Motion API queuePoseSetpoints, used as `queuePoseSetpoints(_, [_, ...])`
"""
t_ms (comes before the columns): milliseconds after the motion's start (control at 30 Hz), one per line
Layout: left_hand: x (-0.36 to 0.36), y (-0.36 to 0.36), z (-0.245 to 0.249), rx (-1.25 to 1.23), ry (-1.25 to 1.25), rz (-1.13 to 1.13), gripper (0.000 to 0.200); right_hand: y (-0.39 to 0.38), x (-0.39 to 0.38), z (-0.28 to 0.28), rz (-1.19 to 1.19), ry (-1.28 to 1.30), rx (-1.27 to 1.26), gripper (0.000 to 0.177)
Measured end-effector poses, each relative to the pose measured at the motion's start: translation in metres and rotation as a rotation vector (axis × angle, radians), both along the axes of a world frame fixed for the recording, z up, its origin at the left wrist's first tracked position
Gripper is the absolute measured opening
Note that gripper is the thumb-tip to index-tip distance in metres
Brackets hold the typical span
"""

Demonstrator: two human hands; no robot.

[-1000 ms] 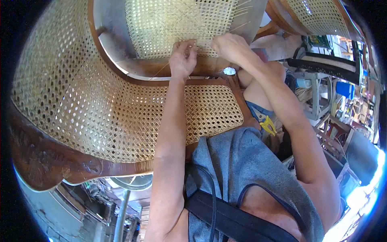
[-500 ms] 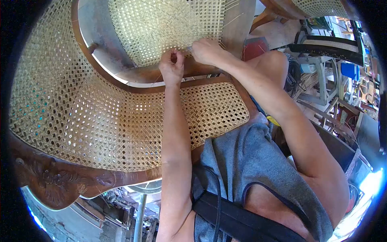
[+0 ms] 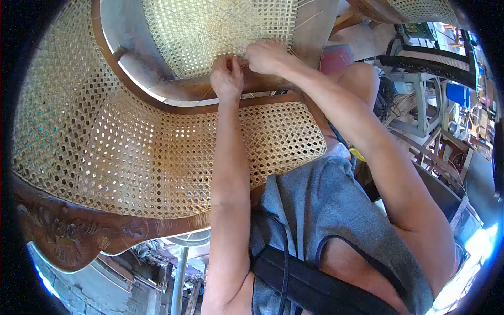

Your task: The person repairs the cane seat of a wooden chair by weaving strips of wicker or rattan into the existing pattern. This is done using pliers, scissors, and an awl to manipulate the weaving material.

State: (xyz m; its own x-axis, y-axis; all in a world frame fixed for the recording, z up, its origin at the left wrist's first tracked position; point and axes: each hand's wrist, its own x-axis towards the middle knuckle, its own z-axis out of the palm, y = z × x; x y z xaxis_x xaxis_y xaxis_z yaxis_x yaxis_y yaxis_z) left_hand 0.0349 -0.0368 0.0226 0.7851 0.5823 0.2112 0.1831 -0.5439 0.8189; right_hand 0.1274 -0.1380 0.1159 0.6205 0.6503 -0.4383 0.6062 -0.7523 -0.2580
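A woven cane panel (image 3: 210,31) fills part of a wooden chair frame (image 3: 194,90) ahead of me. At the panel's near edge, my left hand (image 3: 227,81) is pinched closed, thumb against fingers; whatever it grips is too small to make out. Close on its right, my right hand (image 3: 266,56) is curled closed over the cane, and its fingertips hide what they hold. Loose cane strands (image 3: 308,18) stick out along the panel's right edge. Below both hands lies a second cane panel (image 3: 136,157), with my left forearm across it.
A carved wooden rail (image 3: 63,231) borders the lower cane panel at left. To the right are a grey wooden stand (image 3: 420,105), a blue container (image 3: 458,94), a black-framed seat (image 3: 430,63) and a bundle of loose strands (image 3: 401,107). A metal pole (image 3: 179,278) rises below.
My right hand has shifted slightly left and up, nearer my left hand. My left hand has moved slightly up and right and remains pinched. The chair view has shifted only a little.
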Motion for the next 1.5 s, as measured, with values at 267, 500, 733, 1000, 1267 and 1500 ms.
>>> queuePoseSetpoints(267, [-0.005,-0.009,0.015,-0.029,0.013,0.001,0.011,0.006,0.0,0.001,-0.148,0.027,-0.102,0.027])
queuePoseSetpoints(500, [-0.006,-0.012,0.012,-0.111,0.103,0.05,0.02,-0.049,0.023,0.006,-0.087,-0.089,-0.051,0.037])
queuePoseSetpoints(733, [-0.009,-0.008,0.006,-0.032,0.028,0.058,0.023,-0.06,0.011,0.015,-0.482,0.361,0.435,0.03])
queuePoseSetpoints(1000, [-0.009,-0.011,-0.008,-0.116,-0.1,-0.015,0.015,-0.015,0.002,-0.009,0.141,0.039,0.387,0.03])
queuePoseSetpoints(1267, [-0.013,-0.014,0.003,0.059,0.04,-0.006,0.018,-0.073,0.07,0.02,0.225,-0.227,0.159,0.016])
queuePoseSetpoints(1500, [0.017,-0.036,0.048,0.077,-0.236,-0.182,0.025,-0.083,0.035,0.054,0.09,-0.203,0.328,0.018])
